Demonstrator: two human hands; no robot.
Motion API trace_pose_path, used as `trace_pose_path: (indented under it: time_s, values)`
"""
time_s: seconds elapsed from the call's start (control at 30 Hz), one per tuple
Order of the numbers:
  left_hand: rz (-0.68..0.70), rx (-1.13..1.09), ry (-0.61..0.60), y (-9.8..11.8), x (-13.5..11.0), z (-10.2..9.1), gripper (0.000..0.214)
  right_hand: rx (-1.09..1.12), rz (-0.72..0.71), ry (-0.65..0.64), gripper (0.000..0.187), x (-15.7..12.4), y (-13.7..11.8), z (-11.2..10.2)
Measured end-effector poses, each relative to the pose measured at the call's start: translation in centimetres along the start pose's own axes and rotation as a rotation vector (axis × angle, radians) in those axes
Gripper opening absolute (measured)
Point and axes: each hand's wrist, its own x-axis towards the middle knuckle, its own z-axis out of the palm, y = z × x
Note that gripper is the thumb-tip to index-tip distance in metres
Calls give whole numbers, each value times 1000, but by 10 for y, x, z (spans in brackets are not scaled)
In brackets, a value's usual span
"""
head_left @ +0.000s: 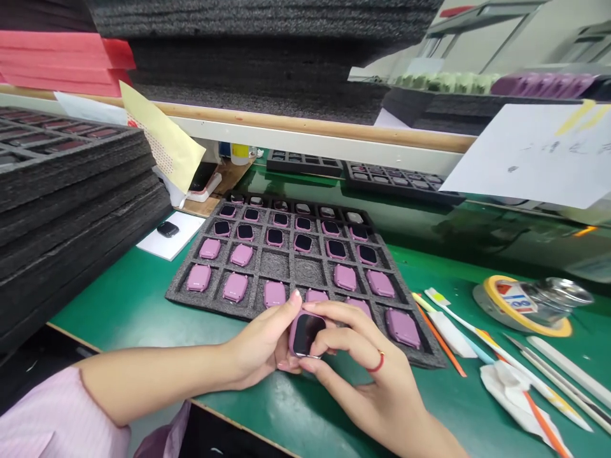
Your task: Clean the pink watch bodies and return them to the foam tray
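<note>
A smartwatch (pixel 305 332) with a purple case and a dark screen is held between both hands, just in front of a black foam tray (pixel 305 270). My left hand (pixel 267 343) grips its left side, thumb at the upper edge. On the right side, my right hand (pixel 363 356) has its fingers closed round the screen and lower edge; a red ring sits on one finger. The tray's compartments hold purple watch cases (pixel 235 287) in the near rows and watches with dark screens (pixel 303 243) farther back. Two compartments in the middle show bare foam.
Stacked foam trays (pixel 71 210) rise at the left, beside a black watch piece (pixel 167 229) on white paper. A glass bottle (pixel 539 302) stands on a tape roll at right, near toothbrushes (pixel 477 331) and sticks. Above runs a shelf edge (pixel 305 130) with hanging papers.
</note>
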Motion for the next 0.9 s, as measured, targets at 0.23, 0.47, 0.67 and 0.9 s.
trace_pose_path:
  time_s: [0.23, 0.47, 0.67, 0.9]
  values:
    - [-33, -10, -103, 0, -2, 0, 58, 225, 296, 330, 11, 1, 8, -10]
    - [-44, -23, -111, 2, -2, 0, 56, 503, 582, 567, 23, 0, 25, -21]
    - [-44, -5, -105, 4, -2, 2, 58, 327, 478, 503, 14, -6, 10, -17]
    - [-45, -31, -99, 1, -1, 1, 57, -22, 29, 248, 35, -16, 6, -27]
